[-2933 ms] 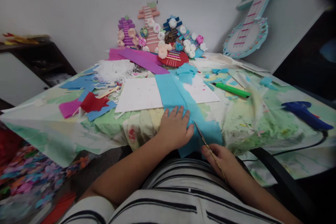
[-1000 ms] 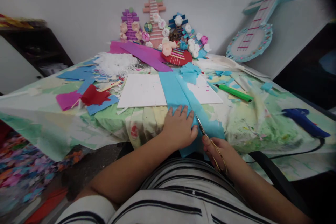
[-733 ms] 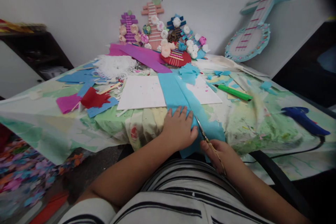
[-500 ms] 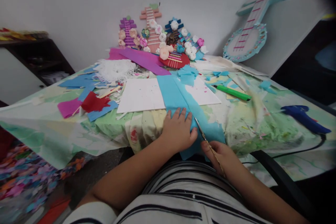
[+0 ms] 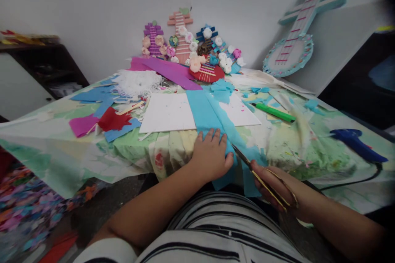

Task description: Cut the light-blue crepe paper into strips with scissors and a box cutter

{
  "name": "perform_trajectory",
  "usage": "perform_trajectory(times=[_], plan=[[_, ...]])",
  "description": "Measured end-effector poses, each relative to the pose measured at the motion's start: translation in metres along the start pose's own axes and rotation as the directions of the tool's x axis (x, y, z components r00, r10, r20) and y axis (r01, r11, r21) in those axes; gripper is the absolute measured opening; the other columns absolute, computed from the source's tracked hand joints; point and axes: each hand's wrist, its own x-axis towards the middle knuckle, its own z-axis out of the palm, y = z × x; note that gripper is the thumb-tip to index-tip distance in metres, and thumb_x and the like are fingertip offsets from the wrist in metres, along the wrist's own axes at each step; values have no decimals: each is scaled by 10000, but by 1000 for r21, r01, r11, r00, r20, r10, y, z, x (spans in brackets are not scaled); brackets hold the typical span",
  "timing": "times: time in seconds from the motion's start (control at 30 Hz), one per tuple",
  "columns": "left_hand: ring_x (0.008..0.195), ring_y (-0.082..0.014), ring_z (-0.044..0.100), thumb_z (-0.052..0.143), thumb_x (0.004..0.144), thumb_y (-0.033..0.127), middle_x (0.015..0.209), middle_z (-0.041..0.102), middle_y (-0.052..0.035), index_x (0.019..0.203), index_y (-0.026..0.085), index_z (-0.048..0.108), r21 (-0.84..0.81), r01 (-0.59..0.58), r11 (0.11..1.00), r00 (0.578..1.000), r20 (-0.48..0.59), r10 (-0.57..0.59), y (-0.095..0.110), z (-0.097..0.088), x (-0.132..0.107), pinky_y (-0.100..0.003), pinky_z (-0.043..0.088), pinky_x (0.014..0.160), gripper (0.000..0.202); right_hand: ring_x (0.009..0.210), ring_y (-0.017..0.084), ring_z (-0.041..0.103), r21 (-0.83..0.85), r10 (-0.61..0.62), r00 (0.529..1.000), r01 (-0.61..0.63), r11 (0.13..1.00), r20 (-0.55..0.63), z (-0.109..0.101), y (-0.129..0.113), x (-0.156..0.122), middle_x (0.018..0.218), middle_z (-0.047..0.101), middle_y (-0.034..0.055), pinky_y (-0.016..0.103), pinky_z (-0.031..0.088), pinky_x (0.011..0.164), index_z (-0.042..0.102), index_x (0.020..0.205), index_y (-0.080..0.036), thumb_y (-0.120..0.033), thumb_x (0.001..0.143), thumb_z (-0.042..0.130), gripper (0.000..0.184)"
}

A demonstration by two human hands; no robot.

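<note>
My left hand (image 5: 212,154) lies flat with fingers spread on the blue crepe paper (image 5: 205,109), near the table's front edge. In my right hand (image 5: 271,185) are gold-handled scissors (image 5: 243,157), their blades pointing up and left at the paper just right of my left hand. A slit runs through the paper below the blade tips, and its lower ends hang over the table edge. The paper lies across a white board (image 5: 168,111), covering its middle. Crumpled blue paper (image 5: 222,89) sits at the far end of the strip.
A green cutter (image 5: 274,112) and a blue glue gun (image 5: 358,144) with a cord lie to the right. Red paper (image 5: 114,119), magenta paper (image 5: 83,125) and white shredded strands (image 5: 137,83) are at left. Decorated miniature instruments (image 5: 182,35) stand against the wall.
My right hand has turned and shifted right, bringing the scissors' gold handles into view. The paper's lower part is now split in two. My left hand stays about where it was.
</note>
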Motion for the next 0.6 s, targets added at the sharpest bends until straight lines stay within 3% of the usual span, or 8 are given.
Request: perform_trajectory(times=[0.27,0.47,0.6], plan=[[1223,-273,295,310,805,471,1322,377,-132,1249,127,392,-19,3,1000,1000,2,-3,0,1,0,-483,194,987,568,317,41,277,19,3,998,-4,1000,67,-8,5,1,403,310,-59,175,179,321,371,550,-176,-692,703,329,540],[1220,-294,292,297,793,549,1311,382,-161,1251,105,387,-36,-22,999,1000,17,22,0,0,-3,-507,196,977,644,307,34,261,78,13,998,-17,997,59,-6,0,9,388,298,-68,167,182,324,376,553,-173,-630,732,372,491],[1220,-301,292,288,790,573,1310,381,-165,1253,93,383,-47,-32,998,999,19,33,0,-1,-4,-510,201,975,673,314,29,277,94,101,995,-100,991,-11,-1,-8,9,397,315,-67,153,187,331,384,564,-166,-566,776,372,452]])
